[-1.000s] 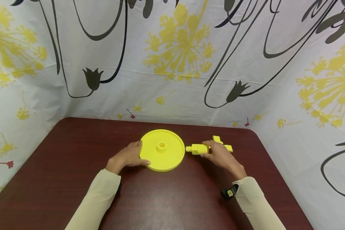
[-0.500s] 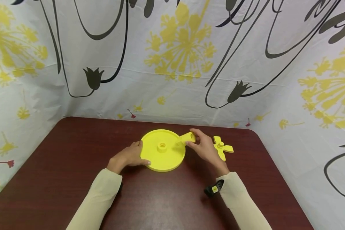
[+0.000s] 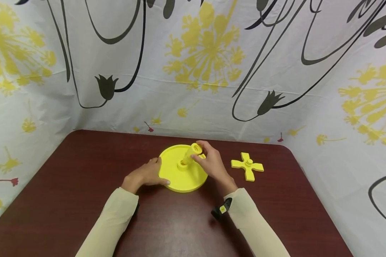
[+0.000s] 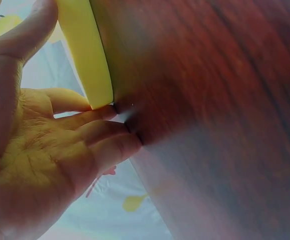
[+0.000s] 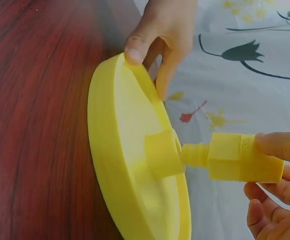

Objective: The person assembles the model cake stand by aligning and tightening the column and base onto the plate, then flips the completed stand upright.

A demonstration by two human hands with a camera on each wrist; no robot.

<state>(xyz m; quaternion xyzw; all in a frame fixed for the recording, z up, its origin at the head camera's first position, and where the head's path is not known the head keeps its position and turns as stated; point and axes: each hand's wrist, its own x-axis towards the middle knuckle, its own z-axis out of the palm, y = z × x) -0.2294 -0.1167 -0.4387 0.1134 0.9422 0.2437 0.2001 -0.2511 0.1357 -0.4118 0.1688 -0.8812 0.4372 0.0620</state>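
Post (image 5: pixel 227 156): yellow, faceted; tip (image 5: pixel 194 155) narrow, ridged.

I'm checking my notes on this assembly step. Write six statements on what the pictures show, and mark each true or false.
1. The left hand holds the disc at its edge. True.
2. The cross-shaped piece lies on the table. True.
3. The right hand is empty. False: it holds the hexagonal stem.
4. A raised collar stands at the disc's middle. True.
5. The stem is fully seated in the collar. False: its threaded end shows outside.
6. The table is white. False: it is dark reddish brown.
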